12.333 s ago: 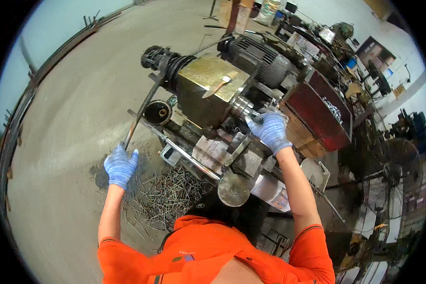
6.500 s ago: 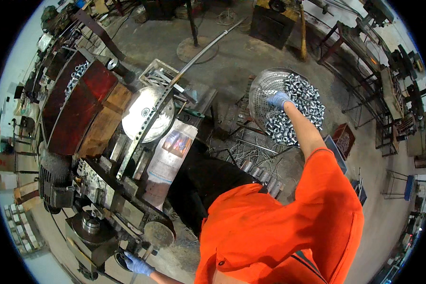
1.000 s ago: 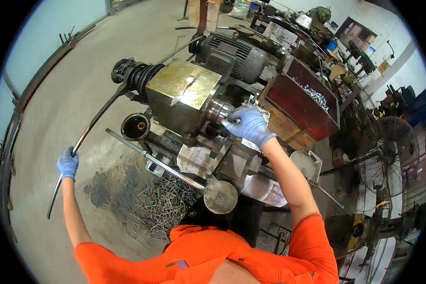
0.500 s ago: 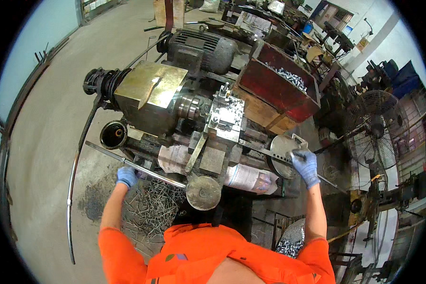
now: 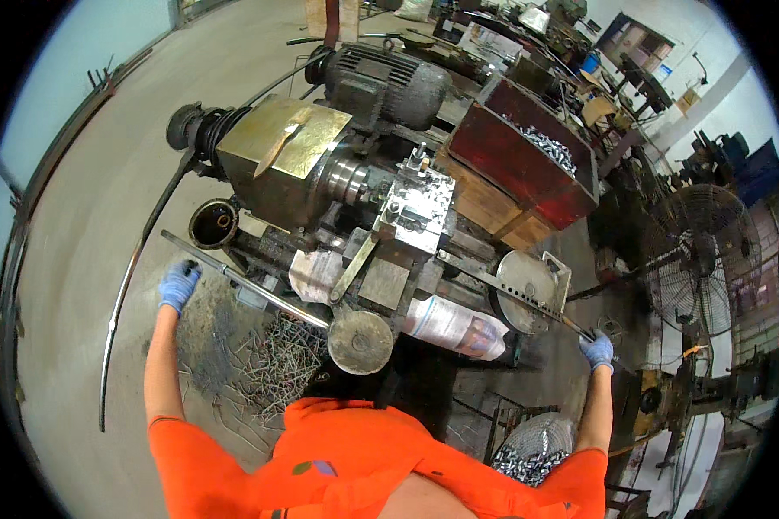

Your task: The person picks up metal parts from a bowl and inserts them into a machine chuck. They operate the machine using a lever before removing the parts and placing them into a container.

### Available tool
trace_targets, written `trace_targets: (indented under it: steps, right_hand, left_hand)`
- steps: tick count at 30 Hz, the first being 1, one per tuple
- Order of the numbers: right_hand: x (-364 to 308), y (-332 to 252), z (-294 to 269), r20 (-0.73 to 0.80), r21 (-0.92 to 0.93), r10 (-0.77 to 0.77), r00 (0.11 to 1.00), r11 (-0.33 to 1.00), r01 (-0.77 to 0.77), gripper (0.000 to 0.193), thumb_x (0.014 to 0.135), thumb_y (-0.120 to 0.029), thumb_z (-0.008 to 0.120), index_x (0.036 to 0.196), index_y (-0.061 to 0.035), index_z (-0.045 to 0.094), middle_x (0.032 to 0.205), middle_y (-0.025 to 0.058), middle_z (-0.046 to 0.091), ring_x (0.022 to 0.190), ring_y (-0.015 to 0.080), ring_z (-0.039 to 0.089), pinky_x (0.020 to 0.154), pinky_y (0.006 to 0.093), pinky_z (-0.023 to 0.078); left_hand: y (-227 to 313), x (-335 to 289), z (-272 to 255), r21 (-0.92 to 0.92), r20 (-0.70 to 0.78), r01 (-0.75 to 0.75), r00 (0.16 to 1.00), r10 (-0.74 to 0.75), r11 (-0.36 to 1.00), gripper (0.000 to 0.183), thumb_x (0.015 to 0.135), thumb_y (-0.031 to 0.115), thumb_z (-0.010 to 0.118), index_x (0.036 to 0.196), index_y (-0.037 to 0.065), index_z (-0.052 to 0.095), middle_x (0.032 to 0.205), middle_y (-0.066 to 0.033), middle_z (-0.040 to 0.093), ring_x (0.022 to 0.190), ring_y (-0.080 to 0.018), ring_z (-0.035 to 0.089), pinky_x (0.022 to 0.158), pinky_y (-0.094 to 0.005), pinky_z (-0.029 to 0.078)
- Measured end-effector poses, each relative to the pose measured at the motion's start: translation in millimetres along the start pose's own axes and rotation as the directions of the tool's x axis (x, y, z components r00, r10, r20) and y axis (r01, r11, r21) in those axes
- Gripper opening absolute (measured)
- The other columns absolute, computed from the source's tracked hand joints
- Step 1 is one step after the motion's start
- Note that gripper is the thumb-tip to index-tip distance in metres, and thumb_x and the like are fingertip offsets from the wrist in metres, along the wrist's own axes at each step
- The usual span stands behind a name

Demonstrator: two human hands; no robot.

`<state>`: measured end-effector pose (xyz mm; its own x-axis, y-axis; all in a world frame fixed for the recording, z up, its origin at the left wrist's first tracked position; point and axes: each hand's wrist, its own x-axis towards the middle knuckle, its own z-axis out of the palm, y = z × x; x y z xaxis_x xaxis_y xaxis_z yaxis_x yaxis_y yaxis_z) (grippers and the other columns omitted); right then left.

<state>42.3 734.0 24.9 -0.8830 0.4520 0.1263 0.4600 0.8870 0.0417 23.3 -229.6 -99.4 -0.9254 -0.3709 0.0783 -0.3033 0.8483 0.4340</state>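
My right hand (image 5: 597,350), in a blue glove, is closed around the outer end of a long metal lever (image 5: 528,301) with a row of holes. My left hand (image 5: 179,285), also gloved, is held below the far end of a shiny steel rod handle (image 5: 264,294), apart from it. Its fingers are curled, and a dark spot shows at them that I cannot make out. The handle runs to a round metal disc (image 5: 361,342) at the front of a lathe. The chuck (image 5: 348,180) faces a bright metal tool block (image 5: 417,208).
A red bin (image 5: 524,156) of small metal parts stands behind the lathe, near a motor (image 5: 389,82). Metal scraps (image 5: 277,368) litter the floor at left. A basket of shiny parts (image 5: 535,450) sits low at right. A fan (image 5: 701,255) stands farther right.
My right hand has moved outward and nearer along the lever to its end. My left hand has moved left and farther away, off toward the rod handle's far end. The view has shifted slightly.
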Motion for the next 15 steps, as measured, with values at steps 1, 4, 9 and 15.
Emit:
trace_targets:
  steps: [1, 4, 9, 15]
  right_hand:
    - [1, 16, 5, 0.045, -0.043, 0.026, 0.999, 0.999, -0.024, 0.046, 0.065, -0.038, 0.071, 0.097, -0.0051, 0.065, 0.091, 0.0181, 0.065, 0.09, 0.0333, 0.061, 0.078, 0.0378, 0.048]
    - [1, 38, 18, 0.091, -0.098, 0.12, 0.989, 0.989, -0.111, 0.046, 0.065, -0.037, 0.069, 0.098, -0.0065, 0.065, 0.093, 0.0194, 0.064, 0.093, 0.0347, 0.06, 0.081, 0.0396, 0.047]
    - [-28, 25, 20, 0.015, -0.136, 0.186, 0.982, 0.974, -0.182, 0.04, 0.068, -0.041, 0.064, 0.087, -0.0061, 0.065, 0.091, 0.0192, 0.064, 0.09, 0.0367, 0.059, 0.08, 0.0419, 0.046]
    - [-123, 34, 31, -0.051, 0.056, 0.139, 0.989, 0.989, -0.136, 0.04, 0.074, -0.042, 0.059, 0.076, -0.0023, 0.065, 0.07, 0.0228, 0.061, 0.071, 0.0409, 0.06, 0.066, 0.0457, 0.048]
  left_hand:
    - [7, 4, -12, -0.2, 0.03, 0.101, 0.995, -0.097, 0.975, 0.035, 0.081, 0.033, 0.06, 0.098, 0.003, 0.064, 0.075, -0.0126, 0.065, 0.061, -0.0228, 0.061, 0.056, -0.0352, 0.048]
    - [45, -1, -48, -0.452, 0.012, 0.186, 0.979, -0.203, 0.872, 0.037, 0.085, 0.032, 0.058, 0.099, -0.001, 0.063, 0.067, -0.0107, 0.062, 0.051, -0.0159, 0.055, 0.048, -0.0299, 0.045]
    - [65, -5, -50, -0.572, 0.03, 0.32, 0.928, -0.37, 0.755, 0.041, 0.086, 0.036, 0.057, 0.097, -0.003, 0.064, 0.065, -0.0124, 0.062, 0.045, -0.0165, 0.054, 0.045, -0.0293, 0.045]
    - [97, 18, -12, -0.791, -0.001, 0.376, 0.787, -0.616, 0.482, 0.044, 0.084, 0.037, 0.06, 0.078, -0.007, 0.06, 0.06, -0.014, 0.061, 0.042, -0.0186, 0.055, 0.04, -0.0315, 0.044]
